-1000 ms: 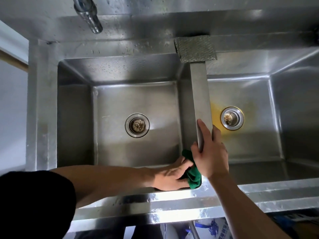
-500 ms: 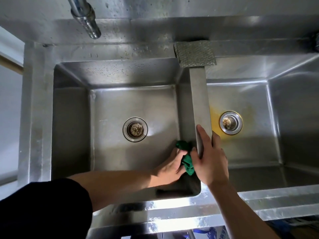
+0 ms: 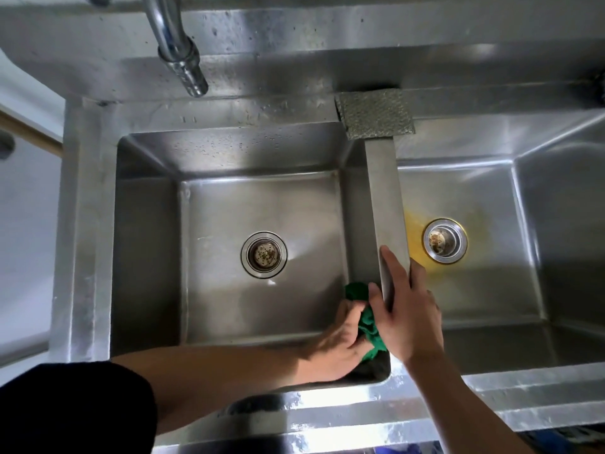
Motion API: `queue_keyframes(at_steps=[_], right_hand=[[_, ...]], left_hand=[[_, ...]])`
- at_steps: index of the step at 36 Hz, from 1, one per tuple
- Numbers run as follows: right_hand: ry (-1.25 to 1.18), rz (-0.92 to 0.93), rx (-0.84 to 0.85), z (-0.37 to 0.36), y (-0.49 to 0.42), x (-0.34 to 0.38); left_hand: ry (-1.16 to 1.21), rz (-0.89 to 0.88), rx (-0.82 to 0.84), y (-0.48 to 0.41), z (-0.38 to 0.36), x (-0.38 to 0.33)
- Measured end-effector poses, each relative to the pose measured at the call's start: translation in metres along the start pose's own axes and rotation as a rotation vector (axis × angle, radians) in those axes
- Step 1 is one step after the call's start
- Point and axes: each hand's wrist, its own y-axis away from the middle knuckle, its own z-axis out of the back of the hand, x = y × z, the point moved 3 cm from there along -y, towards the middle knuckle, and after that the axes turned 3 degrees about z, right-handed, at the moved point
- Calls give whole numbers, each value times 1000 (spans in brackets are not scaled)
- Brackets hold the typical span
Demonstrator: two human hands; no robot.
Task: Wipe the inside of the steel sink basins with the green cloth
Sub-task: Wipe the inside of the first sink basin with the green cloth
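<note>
Head view: the left grip (image 3: 340,339) is clamped on the bunched green cloth (image 3: 366,327) in the left basin's (image 3: 229,208) near-right corner. The right grip (image 3: 409,309) rests unclenched on the divider (image 3: 386,198). The basin floor lies leftward and away from the cloth.

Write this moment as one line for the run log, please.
left hand: grips green cloth in left basin, near-right corner | right hand: rests on divider | right basin: yellow stain around drain
</note>
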Motion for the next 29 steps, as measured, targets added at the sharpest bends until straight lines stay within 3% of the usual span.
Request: queue_keyframes(at_steps=[3, 10, 16, 21, 26, 29], right_hand=[[2, 3, 7, 0, 0, 0], [9, 6, -9, -1, 2, 0], [13, 6, 1, -1, 1, 0], [15, -12, 8, -1, 1, 1], [26, -13, 10, 1, 1, 1], [21, -2, 4, 1, 1, 2]], left_hand=[[-19, -2, -25, -4, 1, 1], [-38, 325, -72, -57, 25, 15], [4, 227, -74, -48, 39, -8], [91, 120, -262, -40, 44, -33], [49, 313, -190, -75, 52, -3], [-69, 284, -167, -67, 58, -16]])
